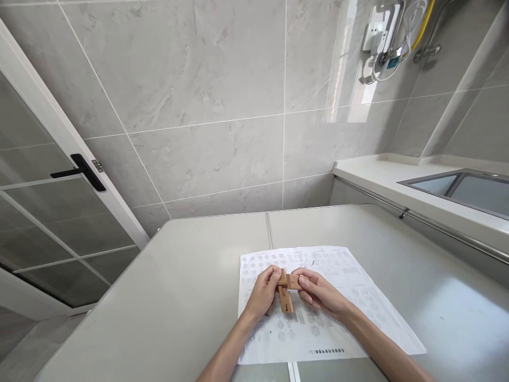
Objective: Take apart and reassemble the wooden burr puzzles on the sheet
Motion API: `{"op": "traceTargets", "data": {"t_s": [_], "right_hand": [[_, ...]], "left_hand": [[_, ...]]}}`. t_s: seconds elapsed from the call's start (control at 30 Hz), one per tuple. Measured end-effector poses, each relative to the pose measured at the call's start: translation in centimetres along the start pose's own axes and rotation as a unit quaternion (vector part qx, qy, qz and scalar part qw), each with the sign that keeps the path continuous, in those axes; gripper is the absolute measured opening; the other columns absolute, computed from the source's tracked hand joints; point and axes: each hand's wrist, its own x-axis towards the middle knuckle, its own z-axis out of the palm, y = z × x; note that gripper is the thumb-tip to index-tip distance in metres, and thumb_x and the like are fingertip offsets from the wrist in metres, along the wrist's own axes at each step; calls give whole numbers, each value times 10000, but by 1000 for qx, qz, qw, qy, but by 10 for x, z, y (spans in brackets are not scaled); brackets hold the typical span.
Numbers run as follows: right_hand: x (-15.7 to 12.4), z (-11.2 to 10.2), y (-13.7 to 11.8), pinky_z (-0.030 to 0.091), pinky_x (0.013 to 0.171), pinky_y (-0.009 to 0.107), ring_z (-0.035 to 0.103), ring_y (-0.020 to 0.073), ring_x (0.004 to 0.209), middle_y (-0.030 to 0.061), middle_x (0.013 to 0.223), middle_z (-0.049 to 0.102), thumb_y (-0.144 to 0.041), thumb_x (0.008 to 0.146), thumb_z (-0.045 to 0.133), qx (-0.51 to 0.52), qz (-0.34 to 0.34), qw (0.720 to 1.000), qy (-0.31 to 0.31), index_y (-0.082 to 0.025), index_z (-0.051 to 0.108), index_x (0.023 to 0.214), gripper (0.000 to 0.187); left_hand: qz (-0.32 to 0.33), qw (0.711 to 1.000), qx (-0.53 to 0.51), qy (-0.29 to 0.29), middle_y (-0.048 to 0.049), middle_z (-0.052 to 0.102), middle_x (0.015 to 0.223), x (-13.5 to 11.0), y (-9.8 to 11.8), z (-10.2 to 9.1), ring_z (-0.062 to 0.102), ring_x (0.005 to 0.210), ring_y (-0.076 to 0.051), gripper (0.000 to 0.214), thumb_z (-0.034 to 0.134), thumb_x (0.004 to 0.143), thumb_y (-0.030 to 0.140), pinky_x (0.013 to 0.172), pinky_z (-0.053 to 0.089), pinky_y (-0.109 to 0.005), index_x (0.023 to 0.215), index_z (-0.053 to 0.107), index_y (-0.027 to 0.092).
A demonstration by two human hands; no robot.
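Note:
My left hand (260, 294) is closed around some notched wooden puzzle pieces (285, 301) that cross each other, one of them pointing down toward me with a dark mark on its end. Between the thumb and fingers of my right hand (324, 294) is another short wooden block (293, 282). Its left end meets the crossed pieces; whether it is locked into them I cannot tell. Both hands are just above a large white printed sheet (358, 323) with rows of small grey diagrams. My left fingers hide part of the wood.
The sheet lies on a pale table (191, 281) with a seam down its middle. A white counter (369, 172) with a sink (465, 188) stands at the right. At the left is a glazed door (43, 223) with a black handle (85, 172). Behind the table rises a grey tiled wall (207, 74).

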Motion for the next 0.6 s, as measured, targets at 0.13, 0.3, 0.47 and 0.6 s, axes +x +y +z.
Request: {"op": "traceTargets", "data": {"t_s": [0.13, 0.3, 0.47, 0.6], "right_hand": [[-1, 5, -6, 231, 443, 224, 322, 59, 426, -64, 615, 512, -631, 960, 637, 12, 3, 1000, -1, -214, 640, 1083, 434], [-1, 8, -10, 212, 452, 235, 323, 53, 438, -50, 694, 551, -605, 975, 633, 39, 4, 999, -5, -224, 612, 1106, 404], [-1, 8, -14, 220, 459, 238, 345, 57, 451, -35, 723, 594, -576, 993, 622, 31, 0, 999, -13, -222, 596, 1060, 361], [-1, 9, -16, 221, 462, 236, 350, 48, 441, -33, 721, 611, -589, 988, 622, -1, -6, 1000, 0, -207, 605, 1029, 384]], "left_hand": [[-26, 998, -60, 1, 30, 467, 730, 0, 1, 0, 400, 627, -114, 489, 590, 937, 647, 596, 355, -233, 764, 473, 204], [-30, 995, -87, 34, 30, 472, 726, 1, -3, -2, 405, 593, -100, 459, 611, 932, 624, 556, 351, -220, 785, 503, 203], [-30, 996, -80, 27, 22, 490, 737, 2, -7, -6, 425, 605, -101, 444, 604, 944, 609, 561, 376, -218, 800, 522, 197], [-15, 998, -54, 30, 16, 486, 747, 3, -7, -7, 424, 628, -105, 461, 596, 946, 626, 568, 386, -213, 795, 524, 196]]}}
